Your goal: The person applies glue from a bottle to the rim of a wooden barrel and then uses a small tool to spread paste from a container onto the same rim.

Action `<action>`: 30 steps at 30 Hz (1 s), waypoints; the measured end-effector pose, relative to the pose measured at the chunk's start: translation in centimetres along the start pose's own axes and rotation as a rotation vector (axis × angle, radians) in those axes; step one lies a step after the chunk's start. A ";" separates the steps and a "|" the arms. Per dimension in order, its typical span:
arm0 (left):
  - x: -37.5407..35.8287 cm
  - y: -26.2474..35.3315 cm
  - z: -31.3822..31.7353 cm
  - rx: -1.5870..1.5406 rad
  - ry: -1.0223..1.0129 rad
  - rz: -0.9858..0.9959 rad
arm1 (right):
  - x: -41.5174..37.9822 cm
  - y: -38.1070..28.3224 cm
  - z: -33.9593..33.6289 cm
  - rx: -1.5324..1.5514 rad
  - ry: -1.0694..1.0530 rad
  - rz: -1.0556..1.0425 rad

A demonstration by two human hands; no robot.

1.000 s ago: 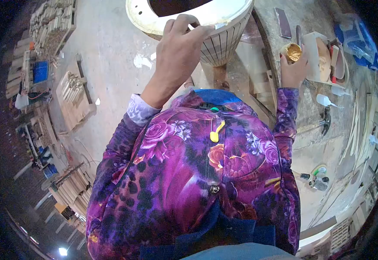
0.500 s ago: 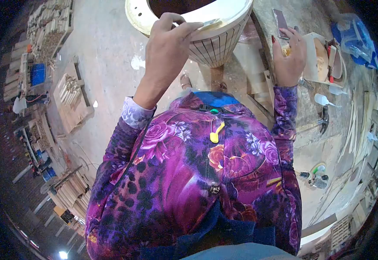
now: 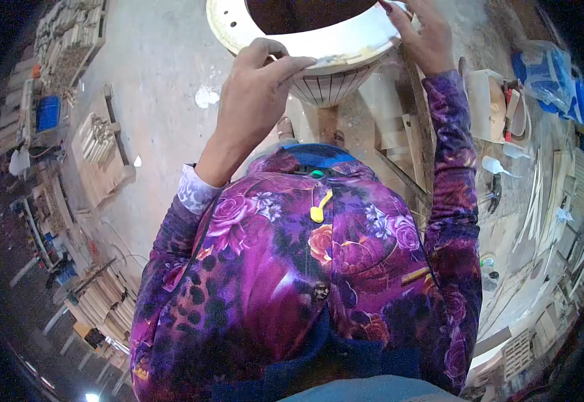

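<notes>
A round, tapered wooden piece (image 3: 332,79) stands in front of me, its slatted side marked with dark lines. On top is a broad pale rim (image 3: 312,44) around a dark opening, with two small holes at the left. My left hand (image 3: 255,94) is closed at the near edge of the rim, thumb and forefinger pinched against it beside a smeared, discoloured patch. At the right of the rim, my right hand (image 3: 429,37) has its fingers bent onto the edge. Whatever is between those fingers is hidden.
To the right stands an open box (image 3: 489,100) with tools, beside blue plastic wrapping (image 3: 546,80). A white squeeze bottle (image 3: 496,166) and a hammer (image 3: 495,194) lie on the floor below it. Bundled wooden sticks (image 3: 95,137) rest on a board at left.
My right hand has moved up and left, from beside a dark flat piece to the rim. That piece is no longer seen. My left hand stays at the rim.
</notes>
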State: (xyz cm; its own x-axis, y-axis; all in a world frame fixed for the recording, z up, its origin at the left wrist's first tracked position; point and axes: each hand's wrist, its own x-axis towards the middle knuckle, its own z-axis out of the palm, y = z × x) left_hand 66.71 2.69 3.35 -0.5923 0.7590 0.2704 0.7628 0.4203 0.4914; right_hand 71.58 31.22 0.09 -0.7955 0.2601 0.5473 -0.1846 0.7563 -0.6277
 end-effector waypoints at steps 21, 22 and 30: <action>-0.4 -8.0 -7.3 -0.395 -0.301 0.271 | 1.1 -7.2 0.0 -0.464 -0.547 -0.211; -0.6 -8.6 -7.9 -0.402 -0.294 0.279 | 1.0 -7.4 -0.2 -0.511 -0.607 -0.241; -2.9 -13.7 -11.8 -0.424 -0.093 -0.033 | -0.8 -5.3 0.2 -0.490 -0.674 -0.138</action>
State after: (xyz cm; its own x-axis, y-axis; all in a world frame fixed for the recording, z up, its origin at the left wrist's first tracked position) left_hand 54.93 -11.13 5.62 -0.5737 0.7984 0.1829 0.5587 0.2182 0.8001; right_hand 73.06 26.89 2.92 -0.9870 -0.1502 0.0568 -0.1582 0.9703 -0.1830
